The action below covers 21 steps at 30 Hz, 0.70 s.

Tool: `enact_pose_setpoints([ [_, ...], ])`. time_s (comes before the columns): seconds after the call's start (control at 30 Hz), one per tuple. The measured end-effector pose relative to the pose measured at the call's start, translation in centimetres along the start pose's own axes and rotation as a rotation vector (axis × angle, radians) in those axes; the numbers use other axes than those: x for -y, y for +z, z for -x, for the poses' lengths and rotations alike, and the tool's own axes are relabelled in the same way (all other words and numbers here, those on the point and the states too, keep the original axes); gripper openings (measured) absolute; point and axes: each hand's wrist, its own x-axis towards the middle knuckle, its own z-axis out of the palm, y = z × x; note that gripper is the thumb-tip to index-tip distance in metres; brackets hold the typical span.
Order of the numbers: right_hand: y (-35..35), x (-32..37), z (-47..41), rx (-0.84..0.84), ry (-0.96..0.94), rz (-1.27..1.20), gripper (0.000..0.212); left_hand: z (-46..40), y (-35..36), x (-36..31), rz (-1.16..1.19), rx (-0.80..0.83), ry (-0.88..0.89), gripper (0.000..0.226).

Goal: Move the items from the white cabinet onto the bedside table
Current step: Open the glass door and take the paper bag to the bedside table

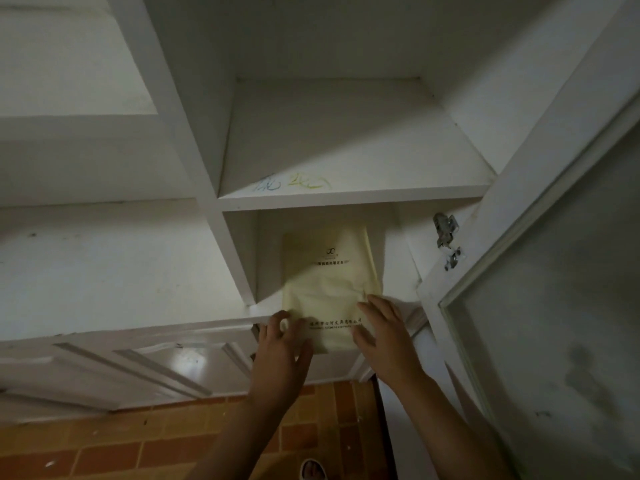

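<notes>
A pale yellow booklet (pixel 330 282) with dark printed text lies in the lower compartment of the white cabinet (pixel 349 199), its near end sticking out over the shelf edge. My left hand (pixel 282 355) holds the booklet's near left corner, fingers on top. My right hand (pixel 384 337) lies with straight fingers on the booklet's near right part. The shelf above holds nothing but coloured scribbles (pixel 292 183) at its front.
The cabinet door (pixel 540 271) with its frosted pane stands open at the right, its hinge (pixel 446 237) showing. Closed white panelled doors (pixel 121 368) sit lower left. Orange floor tiles (pixel 138 441) and a foot in a sandal (pixel 313 471) are below.
</notes>
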Motion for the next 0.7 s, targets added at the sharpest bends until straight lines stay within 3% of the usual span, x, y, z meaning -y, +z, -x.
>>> enact_pose_setpoints([
  [0.17,-0.5,-0.9,0.9,-0.051,0.08,-0.086,0.05,0.4,-0.3,0.7,0.082,0.013,-0.068,0.049],
  [0.5,-0.3,1.6,-1.3,0.033,0.118,-0.12,0.061,-0.8,0.2,-0.2,0.141,0.039,-0.13,0.058],
  [0.7,0.5,0.7,1.4,0.01,0.178,-0.22,0.053,1.3,0.8,1.2,0.228,0.053,-0.153,0.059],
])
